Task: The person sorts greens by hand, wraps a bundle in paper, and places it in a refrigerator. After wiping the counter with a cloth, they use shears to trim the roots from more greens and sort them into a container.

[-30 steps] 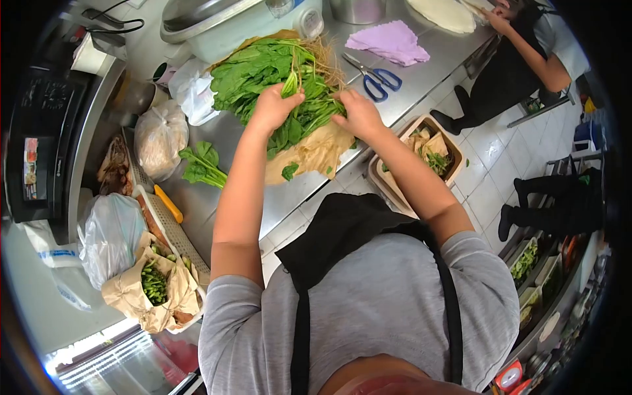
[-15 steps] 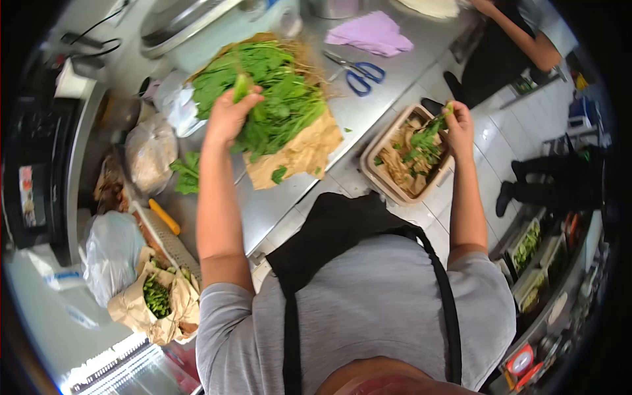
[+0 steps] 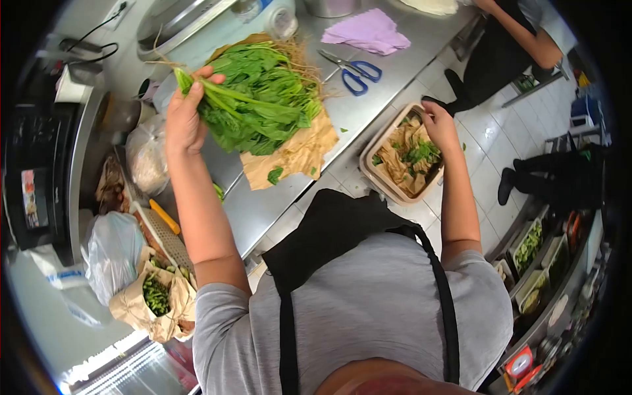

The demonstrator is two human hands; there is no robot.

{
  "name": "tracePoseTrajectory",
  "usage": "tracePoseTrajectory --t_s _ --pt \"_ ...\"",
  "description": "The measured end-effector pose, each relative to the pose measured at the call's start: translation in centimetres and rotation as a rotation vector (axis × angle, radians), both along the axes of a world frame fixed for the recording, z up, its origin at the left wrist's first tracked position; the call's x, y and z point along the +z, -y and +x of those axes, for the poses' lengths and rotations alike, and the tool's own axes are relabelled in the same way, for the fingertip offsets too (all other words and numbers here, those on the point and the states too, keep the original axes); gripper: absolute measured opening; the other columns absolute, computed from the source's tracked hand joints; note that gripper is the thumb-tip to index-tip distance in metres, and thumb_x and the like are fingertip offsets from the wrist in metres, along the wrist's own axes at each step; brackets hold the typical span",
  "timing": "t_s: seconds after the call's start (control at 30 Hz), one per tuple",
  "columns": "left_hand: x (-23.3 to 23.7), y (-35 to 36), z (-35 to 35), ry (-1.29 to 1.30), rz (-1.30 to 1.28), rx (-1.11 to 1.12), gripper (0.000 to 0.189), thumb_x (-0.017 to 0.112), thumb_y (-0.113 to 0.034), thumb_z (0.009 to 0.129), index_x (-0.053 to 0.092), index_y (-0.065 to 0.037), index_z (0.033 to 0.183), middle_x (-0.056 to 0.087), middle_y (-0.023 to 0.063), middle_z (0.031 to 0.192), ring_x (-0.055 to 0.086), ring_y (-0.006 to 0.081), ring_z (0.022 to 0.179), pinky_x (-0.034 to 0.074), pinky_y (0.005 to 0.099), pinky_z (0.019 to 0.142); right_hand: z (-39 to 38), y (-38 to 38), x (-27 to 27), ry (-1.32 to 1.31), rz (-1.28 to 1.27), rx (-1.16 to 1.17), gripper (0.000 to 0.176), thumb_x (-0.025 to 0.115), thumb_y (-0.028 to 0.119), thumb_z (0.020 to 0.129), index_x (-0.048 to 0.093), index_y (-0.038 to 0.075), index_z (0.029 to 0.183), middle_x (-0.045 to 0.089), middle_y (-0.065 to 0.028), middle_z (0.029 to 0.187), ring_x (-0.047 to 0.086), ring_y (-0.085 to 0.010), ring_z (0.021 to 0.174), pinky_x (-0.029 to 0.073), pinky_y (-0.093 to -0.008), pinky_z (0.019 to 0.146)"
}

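My left hand (image 3: 187,118) is closed around the stems of some spinach (image 3: 220,99), with thin roots trailing past the fingers. The leaves lie over a large heap of spinach (image 3: 263,69) on brown paper (image 3: 289,158) on the steel counter. My right hand (image 3: 440,126) is over the far right side of a beige bin (image 3: 374,172). Its fingers are bent and slightly apart, with no stems showing between them. Crumpled brown paper and green scraps (image 3: 421,153) lie in the bin. A small leaf (image 3: 464,146) shows beside my right wrist.
Blue-handled scissors (image 3: 355,76) and a purple cloth (image 3: 367,31) lie beyond the spinach. Plastic bags (image 3: 113,253) and an open paper bag of greens (image 3: 156,296) stand at left. Another person (image 3: 490,56) stands at the far right, with someone's dark-clad legs (image 3: 553,176) nearby.
My left hand has moved left and gripped a bunch of spinach with roots. The greens my right hand held are out of its fingers, and that hand has shifted slightly left over the bin.
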State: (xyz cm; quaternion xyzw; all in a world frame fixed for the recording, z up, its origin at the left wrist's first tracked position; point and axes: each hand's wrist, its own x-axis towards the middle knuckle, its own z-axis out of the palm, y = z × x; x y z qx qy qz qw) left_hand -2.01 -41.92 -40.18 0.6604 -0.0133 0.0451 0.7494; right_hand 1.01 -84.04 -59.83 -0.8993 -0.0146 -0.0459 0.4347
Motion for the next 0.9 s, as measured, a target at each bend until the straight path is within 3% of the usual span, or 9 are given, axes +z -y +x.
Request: tracePoseTrajectory --t_s 0.07,0.17,0.23,0.33,0.43,0.53,0.67,0.8,0.9 --pt "-0.2 -0.1 0.0 0.022 -0.069 -0.035 0.029 0.048 -0.015 0.085 0.047 0.002 0.108 0.058 0.014 0.097 0.055 0.019 0.086 0.044 0.0309 0.08 -0.3 -5.5 5.1 0.134 0.187 0.166 0.024 0.053 0.009 0.076 0.057 0.004 0.099 0.06 -0.0118 0.089 0.058 -0.0199 0.079 0.045 -0.027 0.07" --pt "-0.2 0.8 -0.1 0.035 -0.155 -0.061 0.029 0.049 -0.015 0.084 0.046 0.001 0.108 0.058 0.0148 0.097 0.055 0.0205 0.088 0.045 0.0332 0.081 -0.8 -12.6 11.2 0.361 0.35 0.498 0.025 0.059 0.016 0.074 0.058 0.004 0.096 0.058 -0.0109 0.087 0.056 -0.0229 0.08 0.045 -0.0302 0.069" --pt "-0.4 1.6 -0.3 0.04 -0.214 -0.087 0.029 0.049 -0.015 0.084 0.046 0.001 0.109 0.058 0.0149 0.097 0.055 0.0208 0.089 0.045 0.0337 0.08 -1.1 -16.4 13.9 0.619 0.224 0.615 0.033 0.059 0.018 0.073 0.053 0.004 0.103 0.057 -0.0123 0.087 0.055 -0.0272 0.082 0.045 -0.0334 0.071" --pt "-1.1 2.8 -0.3 0.02 -0.317 -0.06 0.03 0.048 -0.015 0.084 0.046 0.0 0.11 0.056 0.0154 0.101 0.054 0.0216 0.09 0.045 0.0347 0.081 -1.6 -20.7 14.9 0.645 0.158 0.585 0.042 0.059 0.018 0.073 0.046 0.005 0.11 0.057 -0.0147 0.091 0.054 -0.031 0.084 0.044 -0.0361 0.074" --pt "-2.1 3.7 0.1 -0.057 -0.473 -0.014 0.03 0.047 -0.016 0.086 0.045 0.001 0.11 0.054 0.0162 0.103 0.054 0.0219 0.09 0.044 0.0342 0.081 -0.9 -22.0 14.2 0.262 0.336 0.709 0.049 0.059 0.018 0.073 0.04 0.005 0.116 0.056 -0.0174 0.095 0.054 -0.0323 0.087 0.043 -0.0371 0.075" --pt "-3.1 4.7 0.4 -0.117 -0.409 0.006 0.029 0.046 -0.016 0.086 0.045 0.001 0.11 0.054 0.0164 0.102 0.054 0.0212 0.09 0.045 0.0333 0.08 -0.3 -22.6 13.4 0.225 0.371 0.721 0.048 0.058 0.016 0.074 0.04 0.004 0.116 0.055 -0.0199 0.096 0.053 -0.0348 0.089 0.043 -0.0385 0.076" --pt "-3.1 3.3 0.1 -0.149 -0.295 0.025 0.03 0.045 -0.021 0.086 0.048 0.0 0.107 0.052 0.0175 0.107 0.048 0.0251 0.101 0.039 0.0375 0.088 0.7 -22.0 13.8 0.256 0.398 0.779 0.039 0.059 0.017 0.076 0.046 0.003 0.11 0.058 -0.0125 0.091 0.056 -0.0226 0.083 0.044 -0.031 0.073" --pt "-2.0 -2.4 -2.2 0.08 -0.582 0.033 0.02 0.05 -0.021 0.083 0.054 -0.008 0.099 0.044 0.0183 0.119 0.037 0.0313 0.115 0.027 0.0485 0.097 4.0 -19.3 12.8 0.076 0.641 0.522 0.026 0.057 0.019 0.08 0.055 0.003 0.099 0.057 -0.0002 0.083 0.05 -0.0048 0.074 0.042 -0.0204 0.067" --pt "-3.5 -5.0 -3.3 0.25 -0.59 -0.215 0.021 0.054 -0.024 0.08 0.055 -0.015 0.099 0.035 0.019 0.127 0.028 0.0347 0.121 0.023 0.0543 0.097 3.0 -19.1 12.4 0.05 0.603 0.511 0.018 0.057 0.018 0.08 0.058 0.003 0.091 0.056 0.001 0.078 0.048 -0.0048 0.07 0.041 -0.0203 0.062"
